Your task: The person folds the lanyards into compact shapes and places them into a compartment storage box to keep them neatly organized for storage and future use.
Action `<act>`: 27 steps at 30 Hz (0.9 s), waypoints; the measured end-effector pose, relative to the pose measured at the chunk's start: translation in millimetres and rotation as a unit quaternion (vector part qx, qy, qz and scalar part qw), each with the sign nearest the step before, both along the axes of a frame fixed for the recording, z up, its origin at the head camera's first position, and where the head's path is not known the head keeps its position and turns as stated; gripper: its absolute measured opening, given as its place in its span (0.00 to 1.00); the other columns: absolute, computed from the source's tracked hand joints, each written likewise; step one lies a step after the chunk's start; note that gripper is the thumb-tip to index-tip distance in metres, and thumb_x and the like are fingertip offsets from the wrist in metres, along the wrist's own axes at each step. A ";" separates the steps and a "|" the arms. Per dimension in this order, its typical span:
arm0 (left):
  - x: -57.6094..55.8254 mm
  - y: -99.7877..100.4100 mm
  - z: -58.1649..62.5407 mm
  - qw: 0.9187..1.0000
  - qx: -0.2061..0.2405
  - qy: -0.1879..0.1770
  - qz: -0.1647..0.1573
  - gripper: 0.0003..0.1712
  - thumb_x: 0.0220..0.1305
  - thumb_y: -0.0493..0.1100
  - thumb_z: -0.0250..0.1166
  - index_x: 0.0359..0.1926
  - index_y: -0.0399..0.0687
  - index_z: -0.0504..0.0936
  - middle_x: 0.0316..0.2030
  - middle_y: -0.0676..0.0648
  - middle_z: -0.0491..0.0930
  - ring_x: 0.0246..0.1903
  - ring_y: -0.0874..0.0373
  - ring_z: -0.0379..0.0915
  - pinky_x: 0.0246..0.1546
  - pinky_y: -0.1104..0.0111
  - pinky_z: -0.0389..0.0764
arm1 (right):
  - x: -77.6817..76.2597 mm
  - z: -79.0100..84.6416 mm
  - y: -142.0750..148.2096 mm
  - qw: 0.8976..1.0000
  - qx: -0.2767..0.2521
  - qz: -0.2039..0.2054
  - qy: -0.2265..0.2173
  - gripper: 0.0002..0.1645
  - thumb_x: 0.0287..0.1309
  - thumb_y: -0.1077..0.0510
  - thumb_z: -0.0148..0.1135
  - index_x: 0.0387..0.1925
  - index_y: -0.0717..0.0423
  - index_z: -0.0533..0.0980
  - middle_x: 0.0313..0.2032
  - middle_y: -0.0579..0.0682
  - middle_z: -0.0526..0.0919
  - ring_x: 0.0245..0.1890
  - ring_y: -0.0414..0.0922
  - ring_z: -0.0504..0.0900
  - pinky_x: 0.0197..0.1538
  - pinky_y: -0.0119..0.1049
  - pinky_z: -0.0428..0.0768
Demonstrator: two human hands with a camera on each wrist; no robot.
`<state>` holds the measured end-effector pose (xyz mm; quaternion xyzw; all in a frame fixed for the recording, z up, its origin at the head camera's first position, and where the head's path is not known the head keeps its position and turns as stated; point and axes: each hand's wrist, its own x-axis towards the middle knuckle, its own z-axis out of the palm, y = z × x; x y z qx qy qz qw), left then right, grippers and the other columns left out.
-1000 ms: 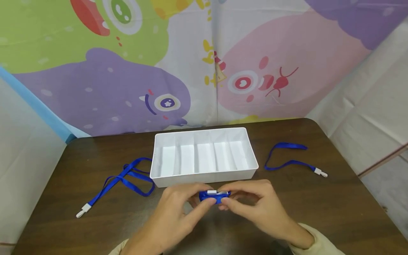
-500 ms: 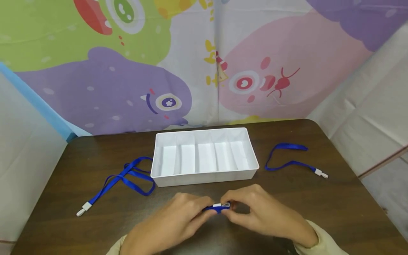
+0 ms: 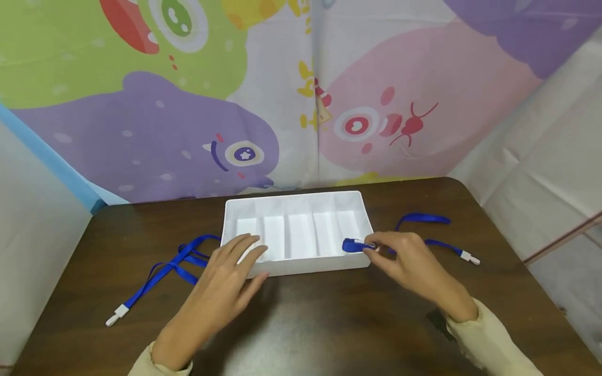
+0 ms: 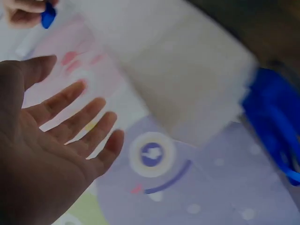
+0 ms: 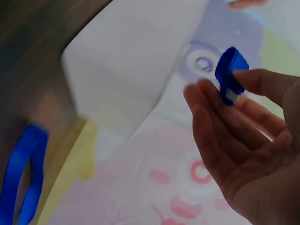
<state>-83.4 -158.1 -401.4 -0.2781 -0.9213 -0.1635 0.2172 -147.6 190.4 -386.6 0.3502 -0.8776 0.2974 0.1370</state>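
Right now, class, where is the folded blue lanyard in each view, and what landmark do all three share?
Head: folded lanyard right of centre, overlapping the white tray.
Left wrist: folded lanyard near the top left corner.
Right wrist: folded lanyard upper right, pinched in the right hand.
Shared landmark: purple creature's eye.

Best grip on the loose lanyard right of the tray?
Probably its white clip, pinched from the right: it looks stiffer than the strap, sits at its end and points away from the right hand, which hides part of the strap in the head view.
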 end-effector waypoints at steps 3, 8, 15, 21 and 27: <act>-2.1 -9.3 -14.0 0.999 -0.039 -0.017 0.025 0.33 0.60 0.52 0.71 0.62 0.42 0.75 0.64 0.35 0.70 0.65 0.37 0.63 0.60 0.39 0.66 | -10.6 -3.1 6.0 0.998 0.021 -0.040 0.038 0.07 0.52 0.63 0.74 0.34 0.56 0.83 0.34 0.45 0.84 0.32 0.38 0.77 0.33 0.37 0.78; -0.9 -15.8 -30.9 0.994 -0.059 -0.080 0.052 0.46 0.57 0.58 0.73 0.72 0.49 0.66 0.73 0.35 0.57 0.71 0.35 0.52 0.66 0.35 0.53 | -25.2 -3.8 4.6 0.994 0.042 -0.059 0.081 0.08 0.49 0.63 0.76 0.33 0.59 0.85 0.37 0.52 0.81 0.41 0.47 0.73 0.37 0.40 0.75; -2.0 -17.8 -39.9 0.991 -0.095 -0.074 0.051 0.56 0.54 0.65 0.72 0.76 0.50 0.58 0.74 0.34 0.53 0.74 0.37 0.47 0.72 0.43 0.45 | -44.5 -7.1 -2.2 0.989 0.090 -0.053 0.107 0.08 0.48 0.62 0.76 0.32 0.61 0.86 0.34 0.54 0.83 0.37 0.49 0.71 0.38 0.41 0.72; -2.8 -18.7 -41.4 0.990 -0.123 -0.055 0.043 0.59 0.53 0.66 0.72 0.77 0.47 0.56 0.74 0.32 0.54 0.73 0.36 0.48 0.72 0.45 0.49 | -60.1 -11.8 -7.2 0.983 0.150 -0.030 0.099 0.07 0.51 0.60 0.76 0.33 0.57 0.87 0.33 0.52 0.83 0.41 0.50 0.73 0.48 0.50 0.68; -2.1 -20.3 -42.4 0.990 -0.123 -0.055 0.045 0.60 0.51 0.66 0.73 0.77 0.48 0.56 0.72 0.32 0.56 0.73 0.37 0.50 0.73 0.45 0.48 | -74.0 -16.6 -12.2 0.983 0.169 -0.010 0.077 0.06 0.51 0.60 0.76 0.33 0.55 0.87 0.34 0.50 0.83 0.48 0.52 0.74 0.59 0.60 0.61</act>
